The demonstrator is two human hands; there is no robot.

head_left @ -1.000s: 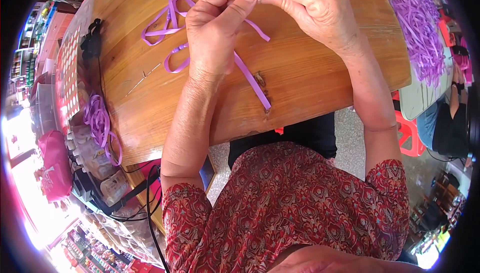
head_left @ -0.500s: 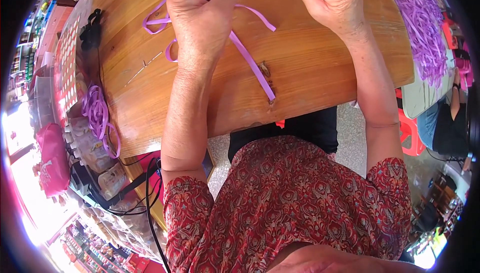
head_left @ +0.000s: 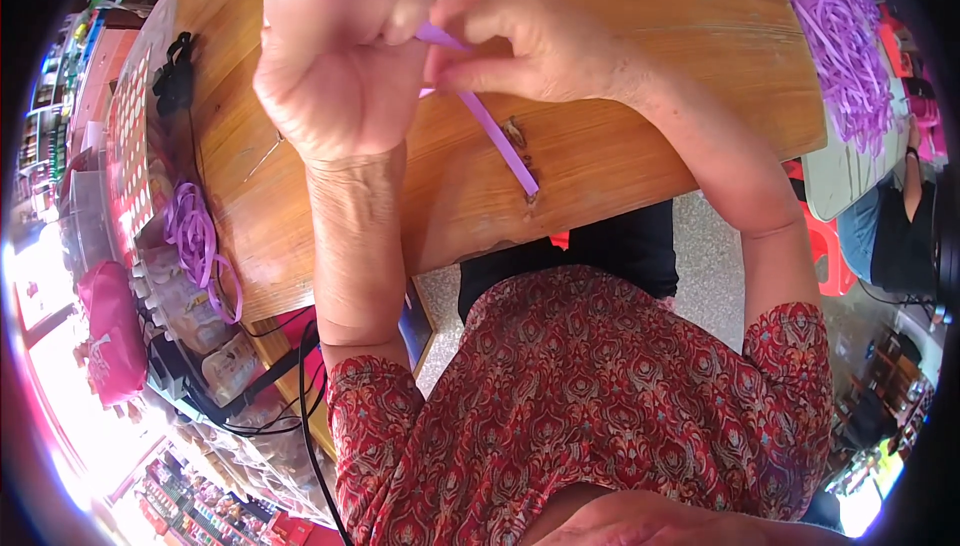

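Over the wooden table my left hand (head_left: pixel 345 61) is raised with its palm turned up and its fingers curled around a purple ribbon (head_left: pixel 440 37). Close against it, my right hand (head_left: pixel 535 41) reaches in from the right, thumb and fingers bent about the same ribbon. Both hands are somewhat blurred, and their fingertips are partly hidden. A flat ribbon tail (head_left: pixel 505 151) slants down from between the hands toward the table's near edge. More ribbon rises past the fingers to the top of the picture.
A loose purple ribbon bundle (head_left: pixel 197 236) hangs at the left edge of the wooden table (head_left: pixel 640 156). A large heap of purple ribbons (head_left: pixel 845 56) covers a pale table at right. A black clip-like object (head_left: pixel 176 71) with a cord lies at left. A pink pouch (head_left: pixel 112 331) sits beyond.
My left hand has turned over, palm now up, and shifted slightly left. My right hand has moved left and down to meet it, and the stretched ribbon between them is now bunched close.
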